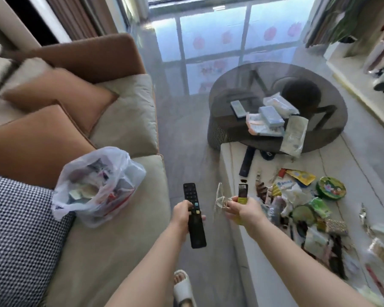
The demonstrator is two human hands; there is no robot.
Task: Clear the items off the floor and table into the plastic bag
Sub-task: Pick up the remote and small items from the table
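Item 1: long black plastic remote control [194, 218], held in my left hand [183, 214]. Fingers are wrapped round its middle, thumb on the button face. Rigid, light, smooth-sided; a mid-body grip as now looks balanced, and I judge it will drop cleanly into the bag.

Item 2: yellow squeeze tube with a dark cap [242, 193], held upright in my right hand [242, 209], fingers curled round its lower half. Probably soft-walled; firm pressure near the cap could force contents out, so the lower body is the better hold.

Item 3: thin clear crinkled wrapper or strip [220, 199], pinched in the same right hand, hanging at nine o'clock from the tube. Nearly weightless and flimsy; I cannot tell exactly what it is. Likely to cling to my fingers on release.

Receptacle: translucent white plastic bag with a cat print [98, 185], mouth open, sitting on the beige sofa seat [129, 229] at ten o'clock from my left hand, well apart. It already holds several items. Soft-sided; the mouth may collapse.

Remaining stock: scattered pile of snack packets and wrappers [302, 207] on the white low table [233, 165] at three o'clock; soft tissue packs [271, 116] on the round dark glass table [220, 103] at one o'clock. All light, crushable, best gathered by the handful.
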